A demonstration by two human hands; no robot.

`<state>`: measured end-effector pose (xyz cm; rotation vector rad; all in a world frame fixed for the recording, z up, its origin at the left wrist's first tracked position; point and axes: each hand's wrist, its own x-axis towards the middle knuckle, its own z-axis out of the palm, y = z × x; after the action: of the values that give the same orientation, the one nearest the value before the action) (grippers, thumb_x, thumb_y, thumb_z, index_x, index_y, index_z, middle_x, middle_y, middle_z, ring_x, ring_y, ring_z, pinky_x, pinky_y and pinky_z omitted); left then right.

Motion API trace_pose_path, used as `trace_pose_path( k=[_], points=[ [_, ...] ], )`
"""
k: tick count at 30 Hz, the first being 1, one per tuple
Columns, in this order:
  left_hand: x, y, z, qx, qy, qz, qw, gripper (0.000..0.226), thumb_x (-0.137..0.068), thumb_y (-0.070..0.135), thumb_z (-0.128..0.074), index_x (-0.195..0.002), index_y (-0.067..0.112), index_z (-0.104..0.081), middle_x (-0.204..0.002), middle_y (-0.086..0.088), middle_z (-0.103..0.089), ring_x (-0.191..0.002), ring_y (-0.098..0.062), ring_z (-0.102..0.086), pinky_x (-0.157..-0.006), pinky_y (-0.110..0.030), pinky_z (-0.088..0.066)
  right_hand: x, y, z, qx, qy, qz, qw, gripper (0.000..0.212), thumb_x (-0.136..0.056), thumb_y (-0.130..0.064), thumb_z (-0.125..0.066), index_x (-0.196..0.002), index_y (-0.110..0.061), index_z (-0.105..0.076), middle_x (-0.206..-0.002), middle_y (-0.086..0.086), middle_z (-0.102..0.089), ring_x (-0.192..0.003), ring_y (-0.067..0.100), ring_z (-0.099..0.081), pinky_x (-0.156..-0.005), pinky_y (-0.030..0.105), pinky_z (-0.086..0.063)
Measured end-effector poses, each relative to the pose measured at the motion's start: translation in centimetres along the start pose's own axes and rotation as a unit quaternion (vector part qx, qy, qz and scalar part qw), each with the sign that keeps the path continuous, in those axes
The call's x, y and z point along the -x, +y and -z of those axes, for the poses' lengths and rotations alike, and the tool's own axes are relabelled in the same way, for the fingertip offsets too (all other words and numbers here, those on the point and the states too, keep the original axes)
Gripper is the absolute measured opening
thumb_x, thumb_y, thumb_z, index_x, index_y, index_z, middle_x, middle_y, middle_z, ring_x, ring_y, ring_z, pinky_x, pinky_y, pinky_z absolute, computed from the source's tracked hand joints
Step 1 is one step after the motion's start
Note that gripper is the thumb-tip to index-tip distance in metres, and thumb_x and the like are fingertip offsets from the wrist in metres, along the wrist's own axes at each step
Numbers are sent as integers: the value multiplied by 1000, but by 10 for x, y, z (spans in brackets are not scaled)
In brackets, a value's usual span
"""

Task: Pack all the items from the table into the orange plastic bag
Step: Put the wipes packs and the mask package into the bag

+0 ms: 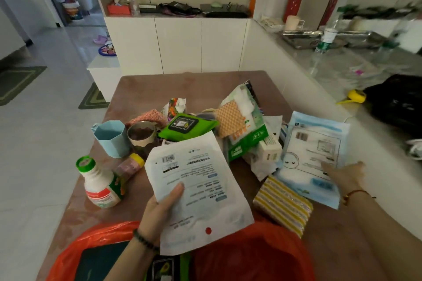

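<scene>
The left hand is closed on a flat white packet, thumb pressed on its printed face and fingers hidden beneath, holding it above the open mouth of the orange plastic bag at the near edge of the table. The packet carries a barcode, rows of small upside-down print too fine to read, and a red dot near its lower edge. Inside the bag lie a dark flat thing and a green pack, partly hidden by the forearm.

The right hand is spread open, fingers extended, resting on a blue and white packet on the right side of the table — whether it has any grip there cannot be told. That packet shows a barcode, a line drawing of a round face with closed eyes and blurred text.

Just beside that packet lies a yellow striped pack. Further back sit a green wipes pack with a black flap, a green and white tissue pack with an orange checked patch, and a small white box. On the left stand a blue cup, a metal tin and a white bottle with a green cap — its label is unreadable.
</scene>
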<state>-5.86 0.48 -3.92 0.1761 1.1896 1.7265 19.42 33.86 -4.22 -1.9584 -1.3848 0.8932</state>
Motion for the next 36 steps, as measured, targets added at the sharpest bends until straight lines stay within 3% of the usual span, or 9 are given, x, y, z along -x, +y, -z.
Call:
trace_pose_path(
  k=[5,10,13,16,19,22,28,33,36],
  points=[
    [-3,-7,-17,-39,15,-23,999,37,-67,22,-67,-102,8,-67,-102,-15,-73,-91,-33,-69,-63,-35,-58,-6,39,4,-81,-77,7,994,30,-78,-14,-71,-101,3,-62,-112,26,-64,-86,32,-60,-84,40,-50],
    [3,-10,-30,-61,15,-24,998,41,-65,22,-68,-104,6,-66,-101,-14,-73,-91,-33,-69,-65,-38,-59,28,-5,39,-97,-19,197,975,3,-87,-12,-59,-89,-10,-60,-100,19,-65,-79,27,-61,-71,23,-51],
    [12,-11,-36,-54,-3,-28,998,45,-69,19,-66,-111,4,-62,-109,-17,-70,-98,-36,-66,-78,-49,-57,86,-35,75,-221,-39,298,928,20,-90,-9,-54,-82,-27,-57,-84,-13,-72,-74,3,-63,-62,4,-48],
    [24,-11,-42,-52,-14,-38,998,46,-70,19,-65,-113,4,-61,-110,-17,-69,-100,-35,-66,-78,-46,-58,144,-40,103,-332,-140,309,880,19,-89,-14,-54,-92,-30,-64,-84,-19,-73,-79,3,-69,-64,17,-57],
    [38,-13,-47,-56,-27,-58,996,41,-71,22,-63,-109,5,-63,-105,-14,-72,-96,-31,-68,-73,-39,-59,190,-24,91,-250,-210,284,902,9,-86,-4,-57,-89,-11,-61,-65,-11,-72,-53,4,-65,-45,16,-52],
    [52,-16,-48,-113,2,-88,990,18,-86,20,-50,-90,13,-66,-78,4,-77,-75,-10,-71,-59,-21,-57,229,-1,61,-162,-258,267,914,12,-84,-2,-60,-84,-14,-59,-74,-3,-68,-68,12,-63,-59,23,-52],
    [83,-26,-38,-186,33,-91,978,41,-97,23,-23,-79,20,-59,-60,15,-71,-61,8,-65,-52,-7,-49,280,42,27,-101,-216,245,940,13,-86,-2,-56,-77,-11,-54,-67,-3,-59,-61,7,-57,-49,12,-40],
    [106,-38,-23,-170,-44,-40,984,27,-71,25,-64,-96,14,-64,-86,-4,-76,-79,-18,-72,-60,-25,-57,308,70,17,-72,-212,255,941,19,-86,-5,-56,-71,-10,-46,-58,3,-56,-48,1,-50,-45,11,-37],
    [117,-35,-9,-134,-27,-1,991,21,-78,13,-62,-99,10,-63,-90,-10,-76,-81,-27,-72,-61,-33,-59,296,82,22,-107,-219,218,945,12,-89,-14,-55,-78,-19,-57,-82,-3,-65,-72,-4,-57,-66,15,-44]
  ],
)
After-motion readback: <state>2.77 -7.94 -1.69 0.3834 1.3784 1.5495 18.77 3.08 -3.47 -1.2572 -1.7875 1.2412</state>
